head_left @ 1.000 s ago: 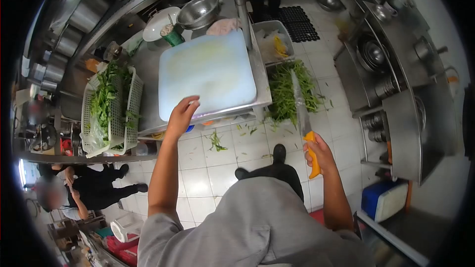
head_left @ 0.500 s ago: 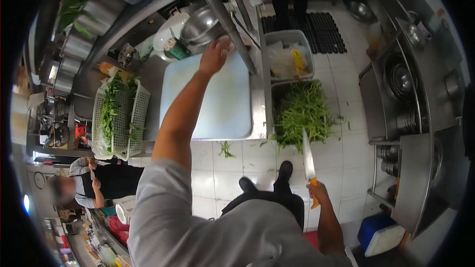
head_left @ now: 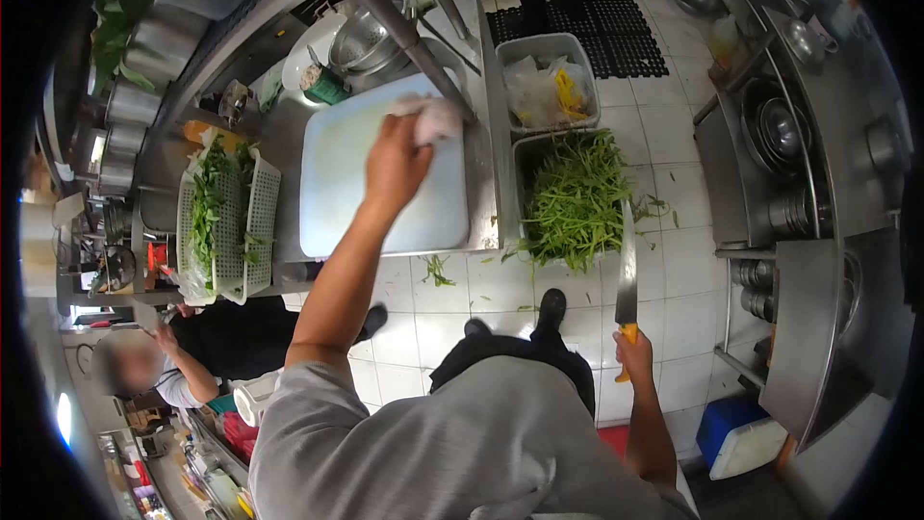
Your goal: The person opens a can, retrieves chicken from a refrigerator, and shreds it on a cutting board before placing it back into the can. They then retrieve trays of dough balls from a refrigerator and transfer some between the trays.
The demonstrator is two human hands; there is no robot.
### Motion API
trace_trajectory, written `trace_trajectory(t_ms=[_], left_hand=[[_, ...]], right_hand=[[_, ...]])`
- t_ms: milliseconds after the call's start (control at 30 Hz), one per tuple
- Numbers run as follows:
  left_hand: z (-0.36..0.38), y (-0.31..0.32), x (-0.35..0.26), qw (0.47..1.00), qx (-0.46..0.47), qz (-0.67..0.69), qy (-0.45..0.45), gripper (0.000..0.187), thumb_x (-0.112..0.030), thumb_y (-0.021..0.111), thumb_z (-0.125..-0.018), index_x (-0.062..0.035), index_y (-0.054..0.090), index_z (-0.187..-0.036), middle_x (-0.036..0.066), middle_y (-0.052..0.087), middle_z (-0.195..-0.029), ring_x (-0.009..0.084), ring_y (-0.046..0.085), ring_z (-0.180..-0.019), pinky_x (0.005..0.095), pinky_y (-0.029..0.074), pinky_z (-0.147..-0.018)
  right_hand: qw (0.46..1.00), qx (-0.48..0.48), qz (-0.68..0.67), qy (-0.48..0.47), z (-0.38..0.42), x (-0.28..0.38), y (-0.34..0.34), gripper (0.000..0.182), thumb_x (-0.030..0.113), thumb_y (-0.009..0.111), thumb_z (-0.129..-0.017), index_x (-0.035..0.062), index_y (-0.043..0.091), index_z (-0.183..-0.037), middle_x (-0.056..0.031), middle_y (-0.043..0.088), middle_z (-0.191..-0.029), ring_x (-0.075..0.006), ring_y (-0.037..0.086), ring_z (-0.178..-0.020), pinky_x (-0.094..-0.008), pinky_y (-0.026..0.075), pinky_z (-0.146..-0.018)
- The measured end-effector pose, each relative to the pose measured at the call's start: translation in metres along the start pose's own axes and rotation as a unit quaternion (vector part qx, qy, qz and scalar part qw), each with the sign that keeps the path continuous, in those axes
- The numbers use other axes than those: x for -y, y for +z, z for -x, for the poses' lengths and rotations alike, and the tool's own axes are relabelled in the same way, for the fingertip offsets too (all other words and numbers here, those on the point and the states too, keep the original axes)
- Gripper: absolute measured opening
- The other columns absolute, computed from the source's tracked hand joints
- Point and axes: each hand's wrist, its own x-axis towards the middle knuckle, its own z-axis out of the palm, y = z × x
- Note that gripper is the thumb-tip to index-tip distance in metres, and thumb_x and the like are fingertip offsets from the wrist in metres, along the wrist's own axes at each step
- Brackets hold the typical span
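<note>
Cloth [head_left: 435, 119], bunched in my left hand [head_left: 395, 164], presses on the white cutting board's [head_left: 346, 193] far edge as if wiping it, while my right hand [head_left: 635, 351] grips 1 orange-handled knife [head_left: 627, 279] held clear, blade pointing away

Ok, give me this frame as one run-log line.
left hand: holds cloth on cutting board | right hand: holds knife, blade up | greens crate beside table

Single head view, steeply down over cutting board [head_left: 380, 173], fisheye, close.
</note>
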Motion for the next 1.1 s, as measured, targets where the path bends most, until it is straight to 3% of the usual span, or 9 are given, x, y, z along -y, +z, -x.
trace_trajectory(t_ms=[267, 433, 500, 633, 767, 833, 867, 967, 1100], left_hand=[[0.025, 0.114, -0.023, 0.941, 0.246, -0.218, 0.079, 0.030, -0.013, 0.058, -0.075, -0.0047, 0.059, -0.104, 0.017, 0.058, -0.099, 0.0320, 0.061, -0.086, 0.0417, 0.053, -0.071], [0.134, 0.092, -0.052, 0.960, 0.148, -0.167, 0.172, 0.023, -0.008, 0.052, -0.077, 0.0004, 0.058, -0.098, 0.016, 0.059, -0.091, 0.0315, 0.060, -0.082, 0.0433, 0.052, -0.071], [0.177, 0.083, -0.057, 0.951, 0.282, -0.057, 0.116, 0.023, -0.006, 0.051, -0.078, -0.0009, 0.058, -0.100, 0.018, 0.058, -0.094, 0.0329, 0.060, -0.085, 0.0430, 0.051, -0.073], [0.273, 0.065, -0.009, 0.947, 0.314, 0.034, -0.061, 0.033, -0.012, 0.061, -0.077, -0.0063, 0.057, -0.109, 0.019, 0.058, -0.092, 0.0364, 0.059, -0.090, 0.0437, 0.050, -0.077], [0.355, 0.040, 0.075, 0.954, 0.166, 0.078, -0.236, 0.039, -0.015, 0.062, -0.077, -0.0085, 0.055, -0.115, 0.018, 0.057, -0.100, 0.0381, 0.057, -0.095, 0.0439, 0.049, -0.079], [0.377, 0.010, 0.081, 0.940, 0.111, 0.068, -0.315, 0.041, -0.015, 0.061, -0.077, -0.0087, 0.054, -0.117, 0.018, 0.056, -0.105, 0.0383, 0.057, -0.097, 0.0445, 0.049, -0.081], [0.386, -0.001, 0.084, 0.943, 0.069, 0.069, -0.319, 0.040, -0.014, 0.061, -0.077, -0.0082, 0.054, -0.116, 0.018, 0.055, -0.106, 0.0378, 0.057, -0.097, 0.0444, 0.049, -0.081], [0.388, -0.032, 0.079, 0.935, -0.030, 0.084, -0.343, 0.037, -0.013, 0.060, -0.077, -0.0070, 0.055, -0.114, 0.017, 0.055, -0.108, 0.0367, 0.056, -0.098, 0.0432, 0.047, -0.083], [0.367, -0.063, 0.053, 0.921, -0.107, 0.172, -0.332, 0.034, -0.007, 0.058, -0.078, -0.0070, 0.056, -0.111, 0.016, 0.056, -0.109, 0.0357, 0.055, -0.100, 0.0410, 0.044, -0.088]], right_hand=[[0.994, 0.015, 0.066, -0.081, 0.000, 0.053, 0.014, 0.019, 0.021, 0.066, -0.082, 0.0043, 0.058, -0.087, -0.0001, 0.051, -0.059, -0.0080, 0.049, -0.048, -0.0225, 0.041, -0.045], [0.996, 0.017, 0.035, -0.075, 0.015, 0.052, 0.026, 0.018, 0.021, 0.065, -0.084, 0.0049, 0.058, -0.088, -0.0003, 0.051, -0.060, -0.0079, 0.048, -0.048, -0.0223, 0.041, -0.046], [0.996, 0.013, 0.031, -0.078, 0.021, 0.049, 0.033, 0.017, 0.021, 0.065, -0.084, 0.0050, 0.058, -0.087, -0.0004, 0.051, -0.059, -0.0079, 0.048, -0.048, -0.0222, 0.041, -0.046], [0.991, 0.060, 0.070, -0.101, 0.030, 0.042, 0.039, 0.018, 0.021, 0.064, -0.084, 0.0047, 0.057, -0.085, -0.0011, 0.051, -0.058, -0.0098, 0.049, -0.049, -0.0247, 0.041, -0.047], [0.945, 0.078, 0.262, -0.181, 0.021, -0.001, 0.018, 0.020, 0.024, 0.063, -0.083, 0.0047, 0.059, -0.083, -0.0039, 0.060, -0.064, -0.0143, 0.057, -0.056, -0.0297, 0.045, -0.050], [0.932, 0.087, 0.343, -0.072, 0.034, 0.016, 0.017, 0.020, 0.025, 0.063, -0.083, 0.0048, 0.061, -0.084, -0.0036, 0.061, -0.061, -0.0136, 0.058, -0.053, -0.0289, 0.047, -0.049], [0.886, 0.126, 0.377, -0.240, 0.029, 0.013, 0.019, 0.018, 0.022, 0.065, -0.082, 0.0047, 0.061, -0.082, -0.0032, 0.059, -0.058, -0.0121, 0.056, -0.048, -0.0272, 0.045, -0.044], [0.895, 0.238, 0.360, -0.109, 0.026, 0.048, 0.055, 0.018, 0.021, 0.065, -0.082, 0.0047, 0.058, -0.082, -0.0041, 0.055, -0.056, -0.0118, 0.052, -0.044, -0.0261, 0.040, -0.040], [0.789, 0.471, 0.384, -0.085, 0.041, 0.131, 0.172, 0.019, 0.019, 0.056, -0.089, 0.0033, 0.048, -0.097, -0.0039, 0.051, -0.060, -0.0122, 0.049, -0.044, -0.0266, 0.040, -0.041]])
